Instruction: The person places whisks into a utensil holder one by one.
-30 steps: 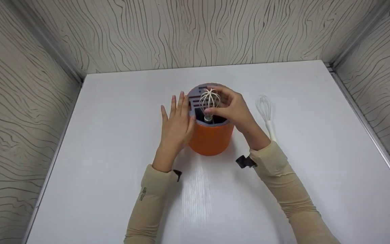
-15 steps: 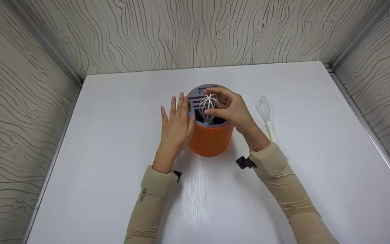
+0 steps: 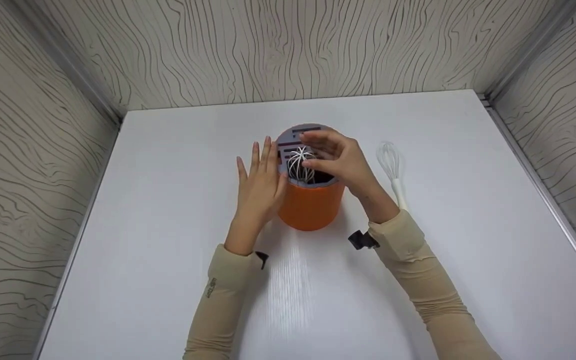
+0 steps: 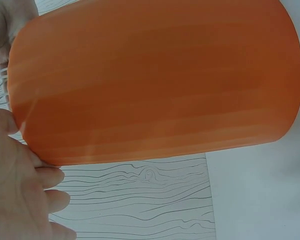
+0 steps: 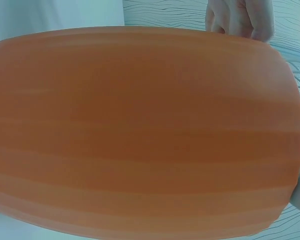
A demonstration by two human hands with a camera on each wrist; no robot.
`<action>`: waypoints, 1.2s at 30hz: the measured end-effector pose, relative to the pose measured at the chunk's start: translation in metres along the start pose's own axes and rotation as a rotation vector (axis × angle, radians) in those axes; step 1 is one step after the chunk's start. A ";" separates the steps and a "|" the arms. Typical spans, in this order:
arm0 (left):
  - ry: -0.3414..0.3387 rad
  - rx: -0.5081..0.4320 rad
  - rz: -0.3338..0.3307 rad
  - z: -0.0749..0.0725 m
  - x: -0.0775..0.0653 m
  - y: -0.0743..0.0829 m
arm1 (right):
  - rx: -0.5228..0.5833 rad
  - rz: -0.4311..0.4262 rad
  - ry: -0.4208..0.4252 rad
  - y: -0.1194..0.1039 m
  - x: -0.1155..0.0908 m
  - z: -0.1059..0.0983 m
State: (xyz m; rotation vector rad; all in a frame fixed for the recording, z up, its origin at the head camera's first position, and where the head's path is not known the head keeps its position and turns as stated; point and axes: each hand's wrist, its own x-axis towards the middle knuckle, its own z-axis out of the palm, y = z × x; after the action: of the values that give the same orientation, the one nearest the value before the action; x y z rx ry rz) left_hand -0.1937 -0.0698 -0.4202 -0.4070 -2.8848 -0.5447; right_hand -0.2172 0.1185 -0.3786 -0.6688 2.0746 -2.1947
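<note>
An orange utensil holder (image 3: pixel 312 210) with a grey slotted top (image 3: pixel 313 131) stands upright on the table. From its large dark opening rises the wire head of a whisk (image 3: pixel 300 162), leaning left; its lower part is hidden inside. My left hand (image 3: pixel 260 190) rests against the holder's left rim with straight, spread fingers. Over the right side of the opening is my right hand (image 3: pixel 340 157), thumb and fingers apart. Its thumb tip lies beside the whisk's wires without pinching them. Both wrist views are mostly filled by the holder's orange wall (image 4: pixel 155 85).
A second whisk (image 3: pixel 390 165) with a white handle lies on the white table (image 3: pixel 158 225), right of the holder and close to my right forearm. Wood-patterned panels (image 3: pixel 288 50) enclose the table at the back and both sides.
The whisk has sunk slightly lower into the holder and tipped to the left, out from between my right thumb and fingers. My left hand and the holder stay in place.
</note>
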 end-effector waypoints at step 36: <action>0.004 -0.015 -0.002 0.001 0.000 0.000 | -0.007 -0.019 0.165 0.004 -0.023 -0.031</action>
State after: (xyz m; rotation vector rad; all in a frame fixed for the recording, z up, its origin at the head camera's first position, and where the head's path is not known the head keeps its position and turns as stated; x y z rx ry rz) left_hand -0.1936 -0.0694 -0.4210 -0.4044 -2.8791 -0.5668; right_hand -0.2078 0.1546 -0.3888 -0.5261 2.1605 -2.3269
